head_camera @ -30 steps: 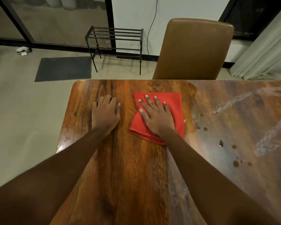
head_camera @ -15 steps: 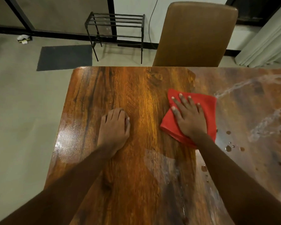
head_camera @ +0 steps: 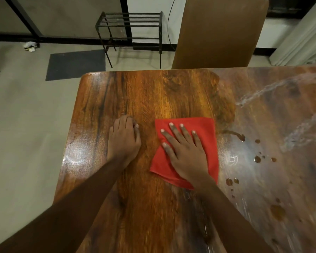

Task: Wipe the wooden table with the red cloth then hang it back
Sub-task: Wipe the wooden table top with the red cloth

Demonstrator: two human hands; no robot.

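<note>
Here, the right hand (head_camera: 187,154) is lying flat on the red cloth (head_camera: 207,130) just right of the middle of the frame, fingers straight and spread and pressing it onto the wooden table (head_camera: 153,216); nothing is being gripped. The cloth is sitting folded into a rough square, with its lower corner disappearing under the wrist. The left hand (head_camera: 124,141) is resting palm down on the bare wood just left of the cloth, apart from it, fingers together and relaxed, holding nothing. To the right of the cloth, small drops of water (head_camera: 257,159) are dotting the tabletop, and pale wet streaks (head_camera: 259,92) are running across the upper right part of the table. Beyond the far edge a brown chair (head_camera: 217,33) is standing at the top of the frame, with a black metal rack (head_camera: 131,28) to its left against the wall, a dark mat (head_camera: 75,64) lying on the floor at the upper left, and a pale curtain (head_camera: 303,37) hanging at the upper right.
</note>
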